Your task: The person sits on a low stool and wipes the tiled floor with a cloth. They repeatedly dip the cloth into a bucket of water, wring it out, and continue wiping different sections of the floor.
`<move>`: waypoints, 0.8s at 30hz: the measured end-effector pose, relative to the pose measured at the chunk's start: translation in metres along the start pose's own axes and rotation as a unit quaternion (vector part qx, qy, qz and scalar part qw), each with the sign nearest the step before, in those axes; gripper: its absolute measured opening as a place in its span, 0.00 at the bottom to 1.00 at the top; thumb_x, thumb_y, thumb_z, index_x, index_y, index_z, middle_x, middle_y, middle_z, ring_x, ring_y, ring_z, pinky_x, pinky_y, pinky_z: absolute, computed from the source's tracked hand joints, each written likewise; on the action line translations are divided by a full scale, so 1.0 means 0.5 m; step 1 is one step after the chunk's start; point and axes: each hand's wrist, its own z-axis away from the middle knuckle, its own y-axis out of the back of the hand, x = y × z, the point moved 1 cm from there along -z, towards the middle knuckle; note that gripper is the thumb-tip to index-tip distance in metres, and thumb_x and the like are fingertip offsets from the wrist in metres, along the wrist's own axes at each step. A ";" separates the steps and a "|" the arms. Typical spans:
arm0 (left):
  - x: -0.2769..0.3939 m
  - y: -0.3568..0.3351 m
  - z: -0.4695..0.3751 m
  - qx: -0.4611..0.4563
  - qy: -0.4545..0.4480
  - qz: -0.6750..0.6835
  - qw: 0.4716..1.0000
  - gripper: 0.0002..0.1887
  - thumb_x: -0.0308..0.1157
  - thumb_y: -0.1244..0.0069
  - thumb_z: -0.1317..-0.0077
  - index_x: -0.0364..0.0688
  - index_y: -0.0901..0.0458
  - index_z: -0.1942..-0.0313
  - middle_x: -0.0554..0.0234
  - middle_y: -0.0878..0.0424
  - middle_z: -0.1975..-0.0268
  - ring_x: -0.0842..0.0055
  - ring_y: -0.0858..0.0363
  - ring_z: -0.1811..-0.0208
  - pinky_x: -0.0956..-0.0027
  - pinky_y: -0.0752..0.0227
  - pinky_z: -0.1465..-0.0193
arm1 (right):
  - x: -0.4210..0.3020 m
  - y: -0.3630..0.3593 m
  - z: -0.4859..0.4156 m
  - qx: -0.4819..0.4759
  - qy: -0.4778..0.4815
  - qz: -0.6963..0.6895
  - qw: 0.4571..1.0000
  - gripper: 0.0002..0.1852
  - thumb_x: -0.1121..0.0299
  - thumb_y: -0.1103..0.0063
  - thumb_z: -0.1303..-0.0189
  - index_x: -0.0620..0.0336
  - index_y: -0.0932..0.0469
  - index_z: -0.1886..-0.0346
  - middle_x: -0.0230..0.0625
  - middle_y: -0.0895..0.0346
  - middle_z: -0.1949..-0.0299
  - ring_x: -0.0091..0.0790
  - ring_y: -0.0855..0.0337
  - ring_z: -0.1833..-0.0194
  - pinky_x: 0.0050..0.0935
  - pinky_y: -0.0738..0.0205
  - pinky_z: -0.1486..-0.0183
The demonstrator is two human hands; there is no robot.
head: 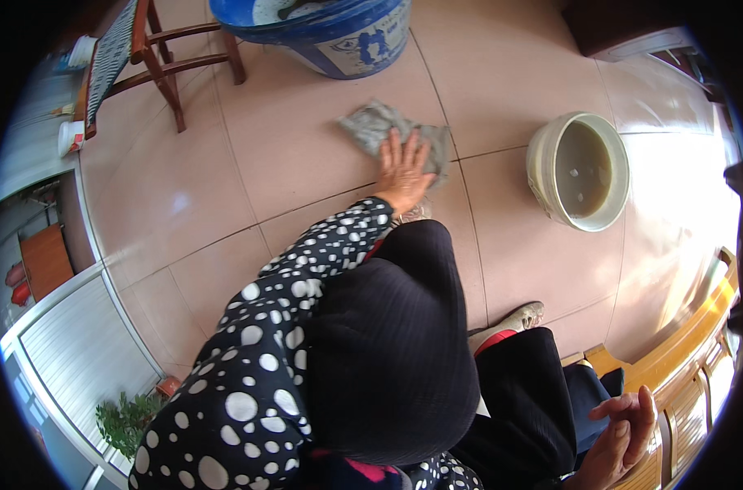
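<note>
My left hand (404, 168) lies flat, fingers spread, on a grey rag (371, 125) on the tiled floor. The rag is crumpled, slightly blurred, and spreads past the fingers on both sides. My right hand (622, 429) is raised at the lower right, near a wooden slatted seat. Its fingers are half bent and apart from the thumb, with nothing visible in them. To the right of the rag stands a pale bucket (537, 165) of murky grey water (582, 162), with small white bits on the surface.
A blue tub (362, 52) stands beyond the rag, beside a wooden folding stool (163, 67). The wooden seat (671, 367) borders the right side. A dark furniture base (616, 27) is at the upper right. At left are a white-framed panel (89, 355) and a green plant (126, 419).
</note>
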 end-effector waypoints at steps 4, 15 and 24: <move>0.099 -0.014 -0.059 -0.018 -0.119 -0.047 0.992 0.41 0.55 0.50 0.32 0.47 0.41 0.24 0.54 0.55 0.19 0.41 0.73 0.19 0.37 0.77 0.21 | -0.003 -0.007 -0.002 -0.011 0.008 0.038 0.999 0.25 0.62 0.48 0.25 0.78 0.30 0.38 0.49 0.18 0.60 0.39 0.19 0.63 0.38 0.23 0.55; -0.104 0.048 0.054 -0.041 -0.003 0.005 0.999 0.37 0.54 0.54 0.28 0.55 0.44 0.23 0.58 0.55 0.19 0.50 0.72 0.17 0.39 0.74 0.20 | 0.005 -0.029 -0.022 0.024 -0.034 0.039 0.998 0.20 0.71 0.48 0.28 0.76 0.28 0.39 0.46 0.19 0.65 0.37 0.20 0.65 0.33 0.23 0.59; -0.396 0.057 0.354 0.103 0.226 -0.064 0.967 0.30 0.39 0.53 0.27 0.52 0.38 0.26 0.56 0.44 0.22 0.54 0.53 0.20 0.48 0.57 0.22 | 0.049 -0.014 -0.014 -0.024 -0.043 0.040 0.998 0.22 0.70 0.53 0.25 0.63 0.29 0.31 0.37 0.22 0.58 0.25 0.24 0.63 0.26 0.26 0.57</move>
